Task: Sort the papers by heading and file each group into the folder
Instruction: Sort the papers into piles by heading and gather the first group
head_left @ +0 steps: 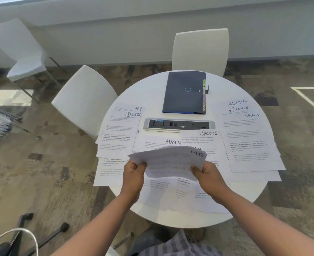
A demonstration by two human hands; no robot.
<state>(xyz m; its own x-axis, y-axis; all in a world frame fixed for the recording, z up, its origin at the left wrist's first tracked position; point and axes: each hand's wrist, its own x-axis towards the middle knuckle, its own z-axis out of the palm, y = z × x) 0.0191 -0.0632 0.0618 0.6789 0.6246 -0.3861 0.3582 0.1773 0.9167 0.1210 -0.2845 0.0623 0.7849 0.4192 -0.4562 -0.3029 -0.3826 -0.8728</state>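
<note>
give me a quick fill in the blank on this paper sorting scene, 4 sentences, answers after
1. The bundle of papers held by the left hand and the right hand shows the heading ____.
2. The dark folder lies ____, flat on the round table.
3. The socket strip sits between the folder and the sheet headed ____ just left of the SPORTS sheet.
4. On the right pile, the heading between ADMIN and SPORTS reads ____.

Answers: HR; closed; ADMIN; FINANCE
</note>
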